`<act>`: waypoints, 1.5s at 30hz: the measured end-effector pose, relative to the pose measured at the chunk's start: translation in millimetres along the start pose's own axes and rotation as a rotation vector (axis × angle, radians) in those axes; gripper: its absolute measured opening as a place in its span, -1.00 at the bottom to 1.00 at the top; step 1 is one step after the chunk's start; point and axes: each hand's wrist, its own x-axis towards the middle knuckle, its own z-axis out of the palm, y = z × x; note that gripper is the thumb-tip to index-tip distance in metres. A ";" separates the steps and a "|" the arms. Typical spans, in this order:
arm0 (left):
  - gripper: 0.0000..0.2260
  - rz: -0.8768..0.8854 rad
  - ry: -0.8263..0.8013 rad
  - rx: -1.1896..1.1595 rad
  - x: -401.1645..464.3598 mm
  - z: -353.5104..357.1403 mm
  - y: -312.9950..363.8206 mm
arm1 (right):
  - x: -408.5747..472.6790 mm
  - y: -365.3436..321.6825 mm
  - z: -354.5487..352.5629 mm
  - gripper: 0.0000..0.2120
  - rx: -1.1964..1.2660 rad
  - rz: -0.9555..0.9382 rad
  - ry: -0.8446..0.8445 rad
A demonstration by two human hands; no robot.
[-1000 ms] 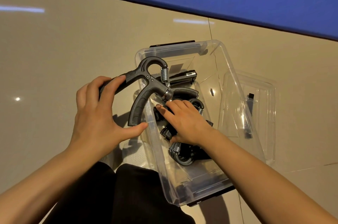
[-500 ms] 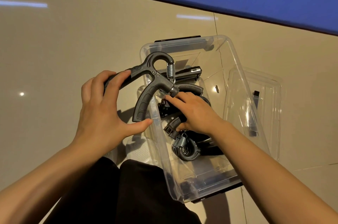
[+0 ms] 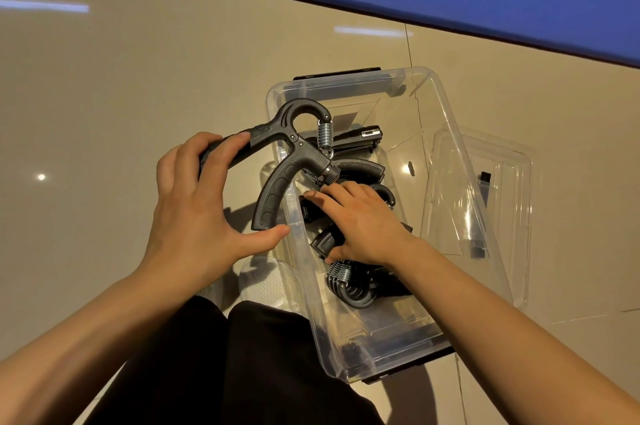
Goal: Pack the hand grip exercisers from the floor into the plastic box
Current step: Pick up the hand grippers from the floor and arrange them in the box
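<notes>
Little has shifted over the last second: the left hand point(image 3: 194, 216) still carries the same hand grip exerciser point(image 3: 294, 164) at the near-left rim of the plastic box point(image 3: 446, 119), and the right hand point(image 3: 360, 223) has only worked a touch deeper among the exercisers in the box point(image 3: 349, 286). The left fingers wrap the upper handle while the thumb props the tip of the lower one, so the tool hangs half over the rim, spring end already inside the box. I take that as waiting for room. The right hand lies inside the box, fingers loosely curved over a black handle, apparently pressing the pile flat or nudging it aside; whether it truly grips I cannot tell. The clear lid point(image 3: 502, 189) lies on the floor against the box's far-right side, out of the way until packing ends.
</notes>
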 end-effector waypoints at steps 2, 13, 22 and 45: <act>-0.13 -0.005 -0.004 -0.004 -0.4 0.0 -0.3 | -0.4 0.3 2.1 0.00 -0.007 0.003 0.000; -0.10 -0.008 -0.015 -0.009 2.7 0.6 3.9 | -56.0 -6.6 -41.4 -0.76 0.421 0.188 0.599; -0.06 -0.188 -0.094 -0.165 -3.3 2.4 13.8 | -30.4 -71.5 -78.2 -0.79 0.760 0.187 0.899; -0.12 0.076 -0.203 -0.108 8.9 27.4 62.5 | -39.2 -34.7 -104.0 -0.63 1.254 0.690 1.062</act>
